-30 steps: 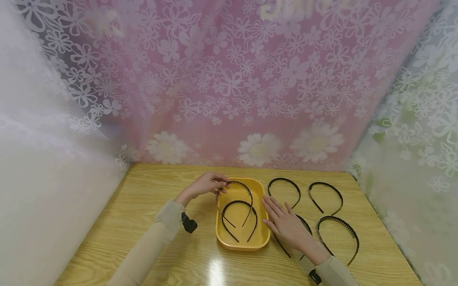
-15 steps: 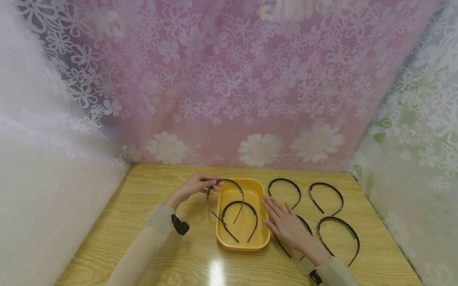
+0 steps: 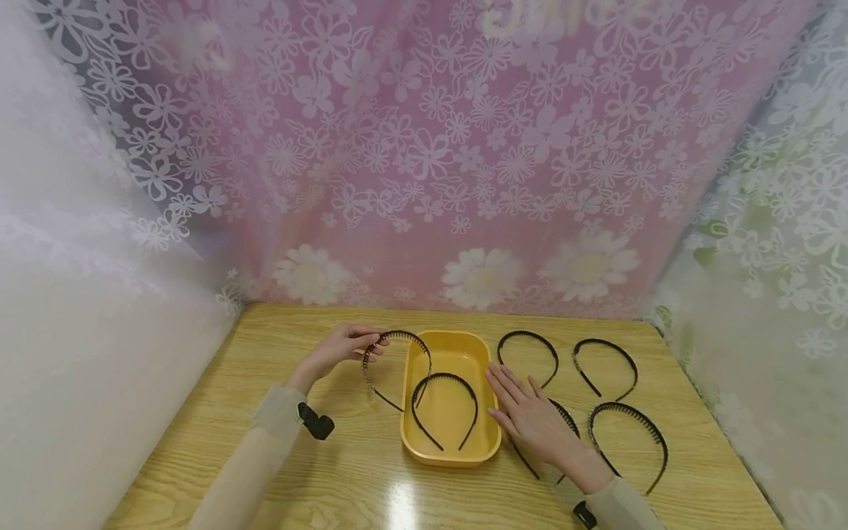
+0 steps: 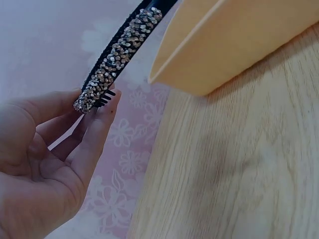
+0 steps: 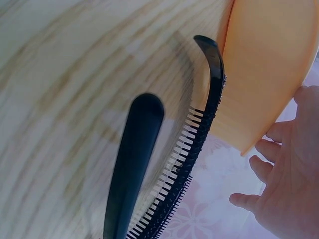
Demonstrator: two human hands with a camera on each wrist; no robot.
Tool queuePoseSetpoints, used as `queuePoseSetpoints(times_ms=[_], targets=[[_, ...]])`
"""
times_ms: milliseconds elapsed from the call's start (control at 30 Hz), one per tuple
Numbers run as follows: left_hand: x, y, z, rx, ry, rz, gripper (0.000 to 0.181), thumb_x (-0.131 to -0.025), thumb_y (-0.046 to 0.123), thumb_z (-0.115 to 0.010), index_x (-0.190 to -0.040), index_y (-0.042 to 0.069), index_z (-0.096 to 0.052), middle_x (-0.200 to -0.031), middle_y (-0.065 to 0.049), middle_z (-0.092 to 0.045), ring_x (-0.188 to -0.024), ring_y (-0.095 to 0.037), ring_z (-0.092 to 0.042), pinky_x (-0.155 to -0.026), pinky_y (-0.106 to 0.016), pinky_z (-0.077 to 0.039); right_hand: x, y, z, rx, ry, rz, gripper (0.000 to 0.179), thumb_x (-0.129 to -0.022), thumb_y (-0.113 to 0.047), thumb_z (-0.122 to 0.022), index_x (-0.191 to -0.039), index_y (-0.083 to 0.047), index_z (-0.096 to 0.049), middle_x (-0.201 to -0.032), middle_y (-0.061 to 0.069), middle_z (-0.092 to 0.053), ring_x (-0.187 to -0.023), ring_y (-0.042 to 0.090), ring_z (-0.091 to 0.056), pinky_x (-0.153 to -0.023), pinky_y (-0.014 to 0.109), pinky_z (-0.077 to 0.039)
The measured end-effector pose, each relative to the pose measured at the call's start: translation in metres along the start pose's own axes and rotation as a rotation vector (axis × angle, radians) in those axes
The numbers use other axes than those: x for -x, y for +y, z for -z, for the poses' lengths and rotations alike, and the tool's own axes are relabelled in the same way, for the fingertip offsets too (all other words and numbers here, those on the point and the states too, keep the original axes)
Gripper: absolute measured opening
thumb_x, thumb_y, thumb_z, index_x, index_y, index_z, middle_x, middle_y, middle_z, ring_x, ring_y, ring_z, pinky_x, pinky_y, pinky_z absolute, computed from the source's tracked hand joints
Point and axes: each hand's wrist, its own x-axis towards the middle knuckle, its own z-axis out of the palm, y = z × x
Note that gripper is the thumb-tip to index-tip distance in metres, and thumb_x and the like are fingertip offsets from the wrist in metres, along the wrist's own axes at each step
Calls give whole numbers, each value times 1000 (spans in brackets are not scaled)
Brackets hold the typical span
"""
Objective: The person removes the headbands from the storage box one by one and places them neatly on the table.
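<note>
Between thumb and fingers, my left hand (image 3: 336, 351) pinches a black toothed headband (image 3: 424, 346) at its top left. Sparkling stones (image 4: 119, 57) cover that side of the band, as the left wrist view shows. The headband is held up across the left rim of a yellow plastic basket (image 3: 450, 458). Inside the basket lies another black toothed headband (image 3: 475, 412). My right hand (image 3: 530, 419) has its fingers straight, resting against the basket's right side. Beneath the right forearm and hand lies a partly hidden headband (image 5: 199, 134), its teeth plain in the right wrist view.
Right of the basket, more headbands lie on the wooden table (image 3: 318, 471): one at the back (image 3: 528, 333), one at the far right (image 3: 606, 341) and one nearer the front (image 3: 662, 442). Flowered curtains (image 3: 424, 147) hang behind and at both sides.
My left hand has carried the pinched headband leftward, from above the basket to across its left rim. The right hand and the headband in the basket have stayed put.
</note>
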Motion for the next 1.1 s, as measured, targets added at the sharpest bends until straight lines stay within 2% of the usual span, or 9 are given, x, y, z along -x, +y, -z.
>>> queuePoseSetpoints(times_ms=[200,333,533,733,1100], targets=[[9,-6,9,16,20,14,41,-108,20,-52,-143,-1,-56,-135,-30,-60,-119,-41,-63,-99,-54,-52,0,-1,1,0,1,0,70,-102,-33,-61,-159,-4,-33,-165,10,-29,-151,32,-30,-117,64,-24],[16,-10,15,20,31,24,43,-107,22,-53,-143,-1,-56,-135,-28,-60,-120,-43,-61,-100,-55,-51,0,-1,0,-2,0,-2,70,-102,-33,-61,-159,-4,-33,-165,10,-29,-151,31,-29,-118,64,-24],[26,-20,26,-19,43,24,45,-108,24,-51,-145,-1,-53,-134,-24,-63,-118,-37,-64,-100,-54,-51,-1,-1,1,-3,-9,-3,70,-102,-34,-60,-159,-5,-32,-166,10,-28,-152,31,-28,-118,64,-23],[34,-28,33,-8,52,34,46,-108,24,-52,-146,-1,-52,-134,-24,-63,-121,-41,-62,-101,-58,-49,0,-1,1,1,-14,-9,70,-102,-35,-60,-159,-6,-32,-166,9,-28,-152,30,-28,-118,64,-24],[52,-46,50,-14,98,74,45,-109,21,-49,-146,-4,-50,-134,-27,-61,-121,-45,-59,-100,-56,-50,0,-1,-1,7,34,8,69,-101,-33,-62,-158,-4,-36,-164,11,-32,-150,31,-32,-117,64,-26]])
